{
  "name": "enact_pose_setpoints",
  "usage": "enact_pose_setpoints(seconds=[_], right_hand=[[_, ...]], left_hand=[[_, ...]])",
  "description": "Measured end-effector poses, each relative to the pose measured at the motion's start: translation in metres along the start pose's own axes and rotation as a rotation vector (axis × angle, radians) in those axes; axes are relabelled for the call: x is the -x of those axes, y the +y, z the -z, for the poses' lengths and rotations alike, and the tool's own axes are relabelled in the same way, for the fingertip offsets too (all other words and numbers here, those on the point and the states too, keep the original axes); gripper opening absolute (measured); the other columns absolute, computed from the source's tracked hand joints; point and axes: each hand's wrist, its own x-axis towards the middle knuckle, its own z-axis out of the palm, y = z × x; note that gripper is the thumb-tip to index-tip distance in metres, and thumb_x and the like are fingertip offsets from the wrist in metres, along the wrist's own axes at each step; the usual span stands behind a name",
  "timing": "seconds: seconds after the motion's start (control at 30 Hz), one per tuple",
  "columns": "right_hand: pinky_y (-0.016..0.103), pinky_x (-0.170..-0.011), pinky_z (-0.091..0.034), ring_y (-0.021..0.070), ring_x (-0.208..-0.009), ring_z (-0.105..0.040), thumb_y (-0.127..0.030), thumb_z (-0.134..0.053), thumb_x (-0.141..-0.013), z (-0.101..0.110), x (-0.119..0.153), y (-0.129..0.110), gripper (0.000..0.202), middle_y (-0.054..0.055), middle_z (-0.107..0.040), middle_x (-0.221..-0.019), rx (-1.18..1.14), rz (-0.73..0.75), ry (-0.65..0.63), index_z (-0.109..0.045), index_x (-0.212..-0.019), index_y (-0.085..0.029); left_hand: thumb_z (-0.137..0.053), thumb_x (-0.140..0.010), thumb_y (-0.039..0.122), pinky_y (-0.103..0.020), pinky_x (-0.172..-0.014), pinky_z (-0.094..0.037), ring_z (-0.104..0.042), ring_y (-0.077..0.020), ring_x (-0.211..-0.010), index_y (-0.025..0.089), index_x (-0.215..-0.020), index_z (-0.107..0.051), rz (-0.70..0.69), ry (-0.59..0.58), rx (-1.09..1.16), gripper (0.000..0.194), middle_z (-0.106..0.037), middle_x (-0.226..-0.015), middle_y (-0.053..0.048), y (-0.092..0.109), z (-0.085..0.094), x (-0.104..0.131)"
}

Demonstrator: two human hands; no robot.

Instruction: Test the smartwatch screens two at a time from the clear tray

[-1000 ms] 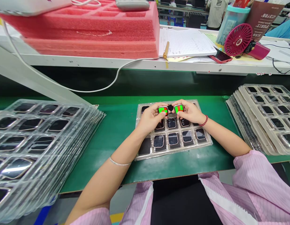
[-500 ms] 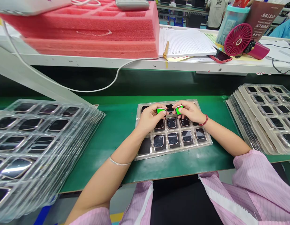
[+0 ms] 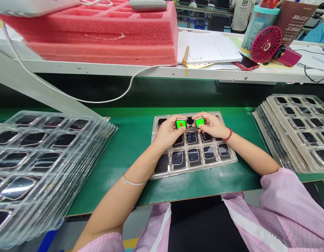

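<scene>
My left hand [image 3: 170,130] is closed around a smartwatch [image 3: 181,123] without a strap, its lit screen green with a red square in the middle. A second smartwatch [image 3: 200,122], also showing green, sits in my right hand [image 3: 213,125], with the thumb at the lower edge of its screen. Both are held side by side just above a clear plastic tray [image 3: 162,174]. Several more watches with dark or dimly lit screens, such as one watch [image 3: 193,155] in the front row, lie in the tray's pockets. My hands hide part of the back rows.
A tall stack of watch trays [image 3: 80,164] stands on the left of the green table [image 3: 125,140], another tray stack [image 3: 295,140] on the right. The shelf above carries red foam [image 3: 104,38], papers [image 3: 209,45], a pen [image 3: 186,56], a phone [image 3: 247,63] and a fan [image 3: 266,44].
A red square now shows on the green screen of the left watch. Both thumbs have shifted slightly, uncovering more of the screens. The tray and stacks are where they were.
</scene>
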Motion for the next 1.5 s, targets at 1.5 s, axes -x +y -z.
enact_pose_setpoints(seconds=[1.5], right_hand=[[0.037,-0.088,-0.060,0.0247,-0.116,-0.064,-0.015,-0.058,-0.082,-0.003,-0.001,0.005,0.046,0.011,-0.063,-0.128,-0.011,0.060,0.034,-0.053,-0.128,-0.019]], left_hand=[[-0.067,-0.068,0.016,-0.038,-0.090,-0.053,-0.065,-0.0249,-0.107,0.018,-0.114,-0.062,-0.032,0.020,-0.002,0.046,-0.068,-0.115,-0.007,-0.008,0.001,-0.002]])
